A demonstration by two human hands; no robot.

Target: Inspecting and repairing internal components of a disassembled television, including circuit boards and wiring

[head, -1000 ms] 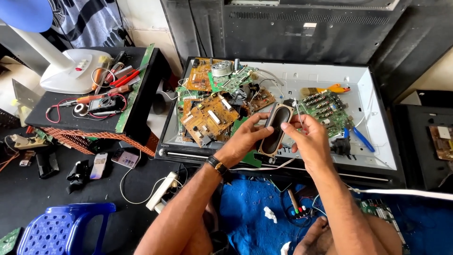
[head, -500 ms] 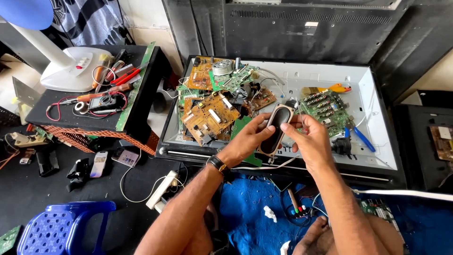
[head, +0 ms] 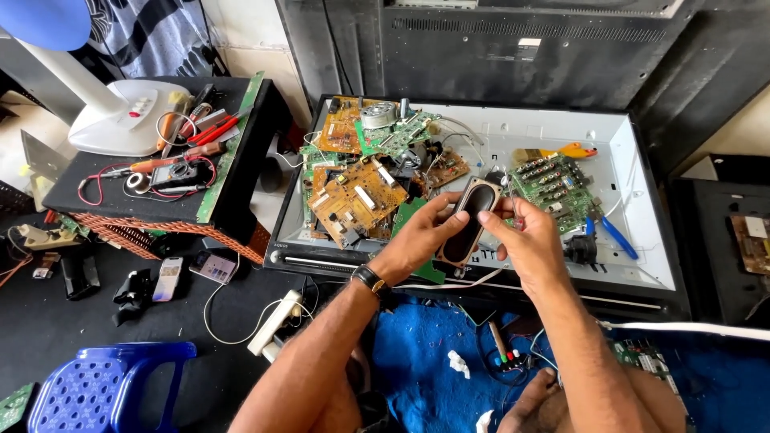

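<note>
My left hand (head: 421, 236) and my right hand (head: 527, 244) together hold a long oval black speaker (head: 470, 220) with a brown rim, above the front edge of an opened flat television chassis (head: 642, 160). The left hand grips the speaker's left side, and a watch sits on that wrist. The right hand's fingers pinch its right side near the top, where thin wires run off. Just left of the speaker lie brown and green circuit boards (head: 353, 200), and a green board with rows of connectors (head: 553, 186) lies to its right.
A black side table (head: 233, 128) at left carries screwdrivers, wires and a white fan base (head: 120, 116). A blue-handled tool (head: 616, 238) and a yellow-handled brush (head: 561, 151) rest in the chassis. A phone (head: 168, 278), a power strip (head: 274, 322), a blue stool (head: 104, 385) and blue cloth (head: 425, 361) are on the floor.
The speaker has stayed between both hands, shifting slightly; my right fingers have adjusted their hold near its upper end.
</note>
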